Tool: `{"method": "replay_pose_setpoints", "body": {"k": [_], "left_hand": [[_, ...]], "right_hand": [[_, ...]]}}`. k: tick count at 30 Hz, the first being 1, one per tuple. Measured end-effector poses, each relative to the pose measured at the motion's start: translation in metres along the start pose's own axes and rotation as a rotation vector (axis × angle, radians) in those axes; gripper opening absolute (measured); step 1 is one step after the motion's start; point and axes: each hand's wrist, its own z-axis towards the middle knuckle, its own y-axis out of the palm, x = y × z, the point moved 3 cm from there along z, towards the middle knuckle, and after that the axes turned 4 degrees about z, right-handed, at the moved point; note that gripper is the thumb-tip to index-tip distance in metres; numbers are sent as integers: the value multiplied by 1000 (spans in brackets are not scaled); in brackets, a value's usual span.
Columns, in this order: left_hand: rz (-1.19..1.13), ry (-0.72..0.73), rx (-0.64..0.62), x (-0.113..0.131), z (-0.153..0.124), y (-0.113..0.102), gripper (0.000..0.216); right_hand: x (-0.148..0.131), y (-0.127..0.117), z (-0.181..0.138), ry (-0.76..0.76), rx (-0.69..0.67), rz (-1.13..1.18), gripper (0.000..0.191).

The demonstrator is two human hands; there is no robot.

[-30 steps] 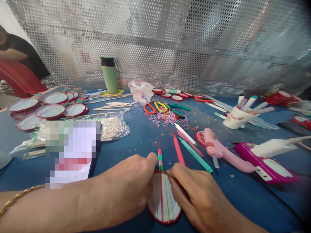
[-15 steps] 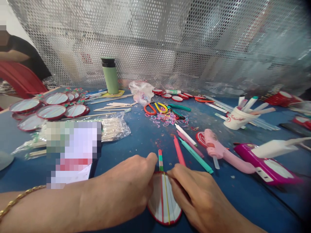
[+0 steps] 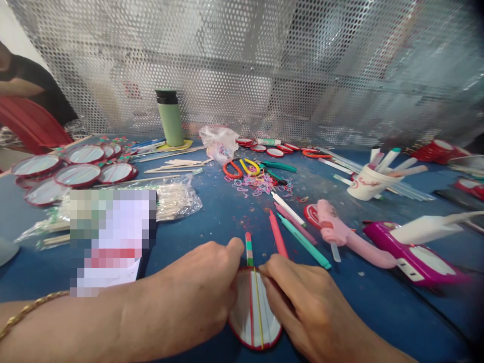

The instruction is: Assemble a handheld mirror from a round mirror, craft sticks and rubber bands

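Note:
A small round red-rimmed disc (image 3: 254, 312) with a white face lies on the blue table near the front edge. Red and yellow rubber bands run across it, and a striped stick (image 3: 248, 248) pokes out of its far side. My left hand (image 3: 200, 292) covers the disc's left part, fingers curled and pressed on its rim. On the right rim my right hand (image 3: 302, 307) rests, its fingertips pinching at the yellow band near the top.
Coloured markers (image 3: 298, 232), a pink glue gun (image 3: 340, 234) and a magenta device (image 3: 412, 257) lie right of the hands. Scissors (image 3: 242, 169), loose rubber bands, a green bottle (image 3: 170, 118), a paper cup of pens (image 3: 368, 184), finished discs (image 3: 77, 174) and bagged sticks (image 3: 174, 199) lie farther back. Another person sits far left.

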Motion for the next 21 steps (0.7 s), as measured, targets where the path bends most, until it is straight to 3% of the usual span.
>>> {"method": "replay_pose_setpoints", "body": {"k": [5, 12, 16, 21], "left_hand": [[-22, -9, 48, 1, 0, -1, 46], [-243, -166, 74, -16, 2, 25, 29], [-279, -97, -11, -17, 8, 27, 34], [-151, -74, -130, -13, 13, 26, 44]], "right_hand": [[2, 0, 1, 19, 2, 0, 22], [-1, -2, 4, 26, -9, -5, 24], [-1, -1, 4, 38, -6, -16, 23], [0, -1, 4, 24, 10, -49, 22]]}}
